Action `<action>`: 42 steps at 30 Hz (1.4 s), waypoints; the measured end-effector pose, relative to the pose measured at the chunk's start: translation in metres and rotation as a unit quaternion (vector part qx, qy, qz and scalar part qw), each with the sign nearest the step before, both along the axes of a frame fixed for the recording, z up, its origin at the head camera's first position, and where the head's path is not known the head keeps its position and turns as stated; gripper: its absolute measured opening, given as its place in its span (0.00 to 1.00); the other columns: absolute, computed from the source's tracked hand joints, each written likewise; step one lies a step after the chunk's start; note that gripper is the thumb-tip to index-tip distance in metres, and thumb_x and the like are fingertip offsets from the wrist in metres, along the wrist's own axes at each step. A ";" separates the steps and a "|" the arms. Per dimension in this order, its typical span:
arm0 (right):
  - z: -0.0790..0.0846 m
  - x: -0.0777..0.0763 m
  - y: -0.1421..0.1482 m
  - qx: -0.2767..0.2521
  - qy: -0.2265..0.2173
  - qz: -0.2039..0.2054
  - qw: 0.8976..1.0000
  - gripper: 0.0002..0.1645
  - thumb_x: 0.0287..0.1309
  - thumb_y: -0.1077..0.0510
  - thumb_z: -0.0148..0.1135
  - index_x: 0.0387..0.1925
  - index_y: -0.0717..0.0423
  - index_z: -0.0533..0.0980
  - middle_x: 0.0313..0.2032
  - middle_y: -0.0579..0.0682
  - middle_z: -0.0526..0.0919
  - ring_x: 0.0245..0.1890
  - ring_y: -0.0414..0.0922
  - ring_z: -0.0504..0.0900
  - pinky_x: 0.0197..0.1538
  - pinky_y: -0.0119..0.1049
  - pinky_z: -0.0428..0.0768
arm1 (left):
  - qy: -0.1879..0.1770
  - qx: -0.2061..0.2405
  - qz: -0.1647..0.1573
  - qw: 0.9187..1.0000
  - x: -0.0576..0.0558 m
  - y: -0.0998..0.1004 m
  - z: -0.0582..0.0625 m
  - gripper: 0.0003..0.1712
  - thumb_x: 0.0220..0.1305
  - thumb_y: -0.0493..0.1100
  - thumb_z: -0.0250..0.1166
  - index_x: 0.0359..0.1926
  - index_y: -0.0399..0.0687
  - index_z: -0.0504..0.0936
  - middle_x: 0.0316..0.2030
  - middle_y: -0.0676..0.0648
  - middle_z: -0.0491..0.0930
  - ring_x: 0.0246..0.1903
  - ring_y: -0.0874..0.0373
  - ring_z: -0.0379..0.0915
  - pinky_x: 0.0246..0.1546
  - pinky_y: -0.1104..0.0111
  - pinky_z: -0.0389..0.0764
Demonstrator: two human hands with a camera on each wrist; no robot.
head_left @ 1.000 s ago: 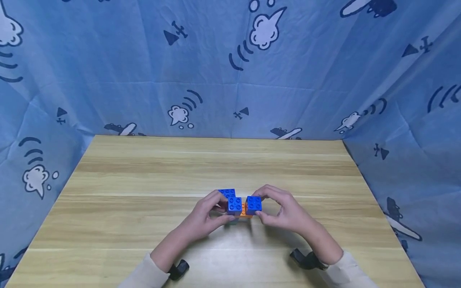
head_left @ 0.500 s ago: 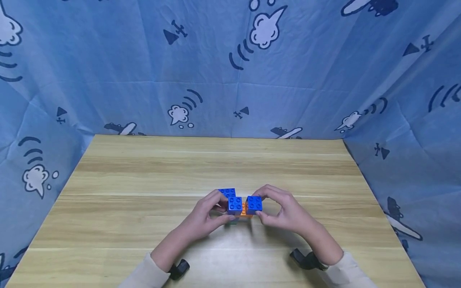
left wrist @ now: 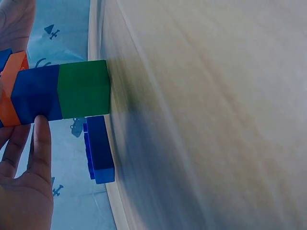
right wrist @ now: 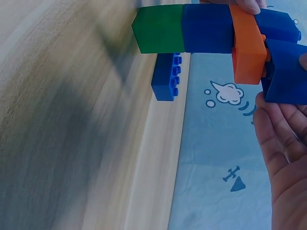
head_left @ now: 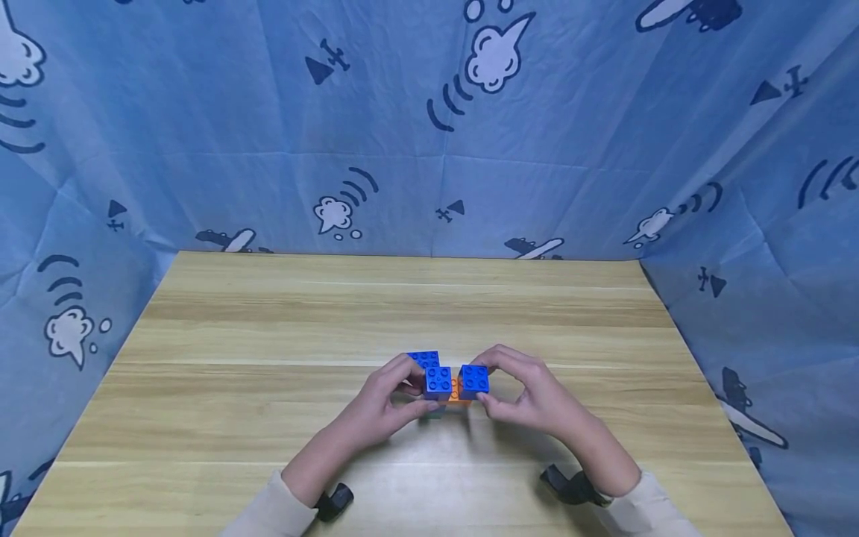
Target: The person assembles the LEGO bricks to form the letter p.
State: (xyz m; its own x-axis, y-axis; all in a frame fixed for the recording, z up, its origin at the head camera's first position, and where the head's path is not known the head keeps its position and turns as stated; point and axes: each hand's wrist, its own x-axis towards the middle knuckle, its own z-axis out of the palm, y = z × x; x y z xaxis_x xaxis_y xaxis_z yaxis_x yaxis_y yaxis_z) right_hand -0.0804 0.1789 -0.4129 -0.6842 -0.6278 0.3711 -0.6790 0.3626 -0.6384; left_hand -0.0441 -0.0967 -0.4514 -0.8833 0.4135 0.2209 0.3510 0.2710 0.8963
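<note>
1. Right upper blue brick [head_left: 474,380]: clamped in my right hand [head_left: 530,391], thumb on the near side, index on the far side. Looks tilted on the orange brick [right wrist: 248,48], studs showing in the gap. My read: not fully seated.
2. Left upper blue brick [head_left: 438,383]: just left of it, pinched between thumb and index of my left hand [head_left: 385,406]. That hand steadies the stack [left wrist: 53,91]; another left fingertip looks to be touching the lower blue brick [right wrist: 207,28].
3. Below my fingers: orange, lower blue, then green brick [right wrist: 159,29], which appears to stand on the table [head_left: 268,321].
4. Main risk: orange overhangs lower blue toward my right fingers. Pressing there without left support could lever orange off or tip the narrow column.
5. Second risk: studs misaligned under my right fingertips. Forcing it likely leaves the brick crooked, or it pops loose.
6. Loose blue brick [right wrist: 163,79]: on the table, beyond my left fingertips. Could get knocked if the left grip slips.
7. Versus half a second ago: no real change in the head view. Same grips, same spacing between the upper bricks.
</note>
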 end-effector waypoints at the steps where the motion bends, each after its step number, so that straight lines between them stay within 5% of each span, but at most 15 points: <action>1: 0.000 0.000 0.000 0.001 0.000 -0.001 1.000 0.22 0.51 0.64 0.75 0.49 0.47 0.82 0.44 0.43 0.88 0.43 0.37 0.84 0.46 0.41 0.91 | 0.000 0.001 0.000 1.000 0.000 0.000 0.000 0.12 0.68 0.42 0.72 0.45 0.47 0.78 0.45 0.47 0.80 0.48 0.57 0.82 0.52 0.70 0.90; 42: -0.002 0.003 0.001 0.001 0.006 -0.008 1.000 0.23 0.51 0.64 0.75 0.50 0.47 0.81 0.46 0.40 0.87 0.43 0.35 0.82 0.46 0.40 0.91 | 0.023 0.003 0.002 1.000 0.000 0.001 -0.002 0.12 0.66 0.41 0.73 0.45 0.45 0.78 0.43 0.48 0.80 0.46 0.58 0.83 0.51 0.68 0.91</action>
State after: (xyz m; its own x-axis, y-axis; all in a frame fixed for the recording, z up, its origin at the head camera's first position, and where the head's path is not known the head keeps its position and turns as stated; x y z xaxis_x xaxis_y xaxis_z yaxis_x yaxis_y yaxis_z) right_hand -0.0771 0.1796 -0.4146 -0.6898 -0.6177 0.3777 -0.6806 0.3753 -0.6292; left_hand -0.0440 -0.0961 -0.4531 -0.8742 0.4079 0.2634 0.3900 0.2669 0.8813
